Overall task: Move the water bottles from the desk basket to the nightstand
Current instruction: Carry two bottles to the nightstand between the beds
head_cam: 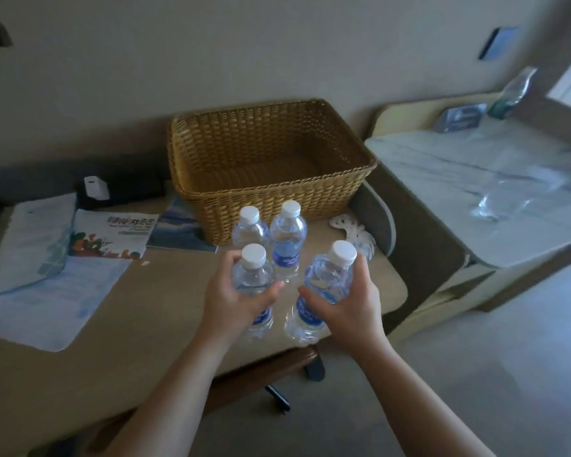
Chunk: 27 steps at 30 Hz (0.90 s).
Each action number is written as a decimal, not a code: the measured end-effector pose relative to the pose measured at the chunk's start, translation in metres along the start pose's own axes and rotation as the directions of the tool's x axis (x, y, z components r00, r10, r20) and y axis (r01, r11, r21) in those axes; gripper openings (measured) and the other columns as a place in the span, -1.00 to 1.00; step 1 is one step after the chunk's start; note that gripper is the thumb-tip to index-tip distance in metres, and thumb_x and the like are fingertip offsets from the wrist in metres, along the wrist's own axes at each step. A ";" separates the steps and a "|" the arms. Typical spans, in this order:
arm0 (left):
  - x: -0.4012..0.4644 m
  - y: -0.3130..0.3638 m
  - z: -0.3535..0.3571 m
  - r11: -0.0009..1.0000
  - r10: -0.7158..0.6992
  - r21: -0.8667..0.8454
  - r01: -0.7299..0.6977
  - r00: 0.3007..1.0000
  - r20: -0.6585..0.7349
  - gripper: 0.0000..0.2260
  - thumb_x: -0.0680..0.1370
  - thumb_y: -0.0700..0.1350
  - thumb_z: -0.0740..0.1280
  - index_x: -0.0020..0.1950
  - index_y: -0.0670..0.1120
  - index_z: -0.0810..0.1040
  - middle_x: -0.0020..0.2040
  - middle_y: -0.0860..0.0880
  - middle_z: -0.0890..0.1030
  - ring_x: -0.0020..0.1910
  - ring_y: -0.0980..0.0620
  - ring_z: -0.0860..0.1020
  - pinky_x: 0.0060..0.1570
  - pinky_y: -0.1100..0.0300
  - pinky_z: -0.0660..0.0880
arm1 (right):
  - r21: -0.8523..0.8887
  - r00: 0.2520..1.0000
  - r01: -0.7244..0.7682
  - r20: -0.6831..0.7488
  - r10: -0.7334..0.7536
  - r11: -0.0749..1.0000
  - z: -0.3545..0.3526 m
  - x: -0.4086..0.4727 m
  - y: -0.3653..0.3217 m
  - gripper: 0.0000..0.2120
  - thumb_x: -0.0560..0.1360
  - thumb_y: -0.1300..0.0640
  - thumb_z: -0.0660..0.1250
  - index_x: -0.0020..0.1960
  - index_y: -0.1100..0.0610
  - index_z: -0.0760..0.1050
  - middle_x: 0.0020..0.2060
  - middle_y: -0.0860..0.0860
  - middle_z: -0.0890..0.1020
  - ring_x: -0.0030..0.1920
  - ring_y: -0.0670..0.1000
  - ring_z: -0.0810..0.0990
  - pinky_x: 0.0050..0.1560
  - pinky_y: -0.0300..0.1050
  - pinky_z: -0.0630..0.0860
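Observation:
A wicker basket (pixel 271 189) stands on the desk with nothing visible inside it. Two clear water bottles with white caps and blue labels stand upright in front of it: one on the left (pixel 249 227), one on the right (pixel 287 240). My left hand (pixel 236 296) grips a third bottle (pixel 254 272) around its body. My right hand (pixel 350 301) grips a fourth bottle (pixel 327 282), tilted slightly to the right. Both held bottles are near the desk's front right corner. The nightstand (pixel 475 179) with a pale grey top stands to the right of the desk.
Leaflets and papers (pixel 109 234) lie on the left of the desk, with a white charger (pixel 96 188) on a dark box behind them. A white doily (pixel 350 225) lies by the basket. The nightstand carries crumpled clear plastic (pixel 508 196) and a small card (pixel 459 118). A chair base (pixel 297 367) shows below the desk edge.

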<state>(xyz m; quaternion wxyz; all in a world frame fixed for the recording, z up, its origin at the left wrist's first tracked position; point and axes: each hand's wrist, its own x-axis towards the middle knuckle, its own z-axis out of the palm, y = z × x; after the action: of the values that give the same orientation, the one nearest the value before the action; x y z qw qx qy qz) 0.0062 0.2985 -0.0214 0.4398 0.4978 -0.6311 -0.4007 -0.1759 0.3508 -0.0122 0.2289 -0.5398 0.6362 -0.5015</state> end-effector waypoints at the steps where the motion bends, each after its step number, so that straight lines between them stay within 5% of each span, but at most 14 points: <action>1: 0.003 0.007 0.016 1.000 0.022 -0.005 -0.022 0.999 0.038 -0.54 0.31 -0.09 0.60 0.10 -0.06 0.49 0.00 0.04 0.63 0.01 0.14 0.59 -0.01 0.22 0.49 | -0.004 0.998 -0.023 -0.051 0.023 1.000 -0.016 -0.002 0.006 -0.44 0.18 -0.23 0.47 0.08 -0.37 0.28 -0.01 -0.34 0.56 0.01 -0.29 0.57 -0.14 -0.49 0.47; 5: 0.007 0.035 0.086 0.996 0.085 -0.018 -0.083 0.968 0.236 -0.59 0.31 -0.05 0.58 0.04 0.00 0.47 -0.12 0.17 0.60 -0.10 0.27 0.56 -0.15 0.49 0.40 | -0.028 0.958 -0.113 -0.266 0.101 0.993 -0.084 -0.020 0.035 -0.42 0.17 -0.22 0.49 0.09 -0.34 0.27 -0.05 -0.28 0.59 -0.02 -0.29 0.57 -0.17 -0.52 0.45; 9: -0.006 0.063 0.170 0.994 0.102 -0.077 -0.078 0.907 0.409 -0.56 0.27 0.08 0.56 0.03 0.03 0.47 -0.11 0.09 0.64 -0.10 0.12 0.63 -0.10 0.21 0.54 | -0.085 0.896 -0.202 -0.418 0.149 0.976 -0.160 -0.050 0.062 -0.37 0.21 -0.18 0.53 0.11 -0.42 0.22 -0.04 -0.37 0.54 0.02 -0.30 0.56 -0.09 -0.40 0.50; 13: -0.035 0.092 0.261 0.987 0.155 -0.113 -0.111 0.819 0.552 -0.57 0.31 0.03 0.57 0.05 0.09 0.43 -0.09 0.16 0.59 -0.06 0.17 0.61 -0.16 0.30 0.57 | -0.100 0.811 -0.276 -0.558 0.176 0.956 -0.242 -0.087 0.087 -0.36 0.20 -0.17 0.53 0.13 -0.40 0.24 -0.04 -0.35 0.56 -0.01 -0.28 0.58 -0.11 -0.44 0.48; 17: -0.075 0.123 0.351 0.984 0.168 -0.154 -0.085 0.714 0.680 -0.60 0.31 -0.05 0.59 0.01 0.03 0.46 -0.11 0.03 0.63 -0.11 0.11 0.64 -0.15 0.21 0.56 | -0.085 0.678 -0.358 -0.708 0.196 0.930 -0.323 -0.135 0.110 -0.40 0.21 -0.11 0.55 0.07 -0.39 0.27 -0.09 -0.28 0.60 -0.07 -0.35 0.56 -0.20 -0.58 0.39; 27: -0.198 0.196 0.540 0.970 0.243 -0.223 -0.098 0.431 0.869 -0.47 0.24 0.13 0.57 0.09 -0.01 0.48 -0.05 0.00 0.66 -0.09 0.07 0.66 0.00 -0.04 0.61 | -0.061 0.333 -0.509 -0.934 0.132 0.859 -0.480 -0.270 0.147 -0.41 0.25 0.07 0.60 0.12 -0.07 0.32 -0.09 -0.27 0.54 -0.08 -0.46 0.50 -0.17 -0.63 0.31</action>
<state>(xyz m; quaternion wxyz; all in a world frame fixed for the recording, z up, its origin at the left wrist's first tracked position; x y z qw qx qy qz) -0.5396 0.5648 -0.0250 0.1155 0.1156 -0.7850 -0.5976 -0.5580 0.7736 -0.0219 -0.1552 -0.0713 0.8271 -0.5355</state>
